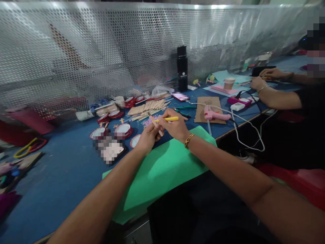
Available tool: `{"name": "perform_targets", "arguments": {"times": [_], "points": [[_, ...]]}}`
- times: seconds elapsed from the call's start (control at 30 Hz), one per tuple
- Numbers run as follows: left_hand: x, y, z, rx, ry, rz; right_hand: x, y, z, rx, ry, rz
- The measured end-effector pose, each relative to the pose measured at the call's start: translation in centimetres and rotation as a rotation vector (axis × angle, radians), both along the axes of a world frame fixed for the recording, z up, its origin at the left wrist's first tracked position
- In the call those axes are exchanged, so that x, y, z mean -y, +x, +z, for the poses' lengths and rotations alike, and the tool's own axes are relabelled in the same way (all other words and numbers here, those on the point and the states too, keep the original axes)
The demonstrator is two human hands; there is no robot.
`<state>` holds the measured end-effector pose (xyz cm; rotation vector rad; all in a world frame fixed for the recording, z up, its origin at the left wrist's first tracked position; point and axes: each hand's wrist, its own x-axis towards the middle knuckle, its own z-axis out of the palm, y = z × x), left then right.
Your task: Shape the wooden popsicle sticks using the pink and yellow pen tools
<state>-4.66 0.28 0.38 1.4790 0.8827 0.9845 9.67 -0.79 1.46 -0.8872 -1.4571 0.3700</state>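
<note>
Above a green paper sheet, my left hand pinches a wooden craft stick that slants between both hands. My right hand is closed around a yellow pen, its tip end at the stick. Whether the tip touches the wood I cannot tell. Just behind my hands lies a pile of loose craft sticks. Red-rimmed round pieces with white faces sit left of my left hand, close to a dark item blurred out in part.
A pink glue gun rests on brown cardboard, its white cable trailing over the table edge. A black bottle stands by the perforated metal screen. At the right, a co-worker's hands are at the same blue table.
</note>
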Motion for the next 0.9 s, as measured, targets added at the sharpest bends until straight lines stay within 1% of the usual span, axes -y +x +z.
{"name": "perform_targets", "arguments": {"times": [0.13,0.37,0.57,0.77,0.9], "points": [[0.03,0.00,0.03,0.000,0.003,-0.005,-0.12,0.22,0.07,-0.008,0.006,-0.031],[-0.15,-0.04,-0.16,0.003,0.010,-0.005,0.22,-0.12,0.17,0.009,0.010,0.008],[0.03,0.00,0.06,-0.008,0.011,-0.003,-0.19,0.15,0.02,0.004,0.010,-0.020],[0.10,0.03,0.12,-0.013,0.019,-0.007,0.24,-0.05,0.24,0.011,0.005,0.008],[0.05,-0.02,0.05,-0.021,0.020,-0.006,0.00,0.07,0.11,0.006,-0.003,-0.007]]}}
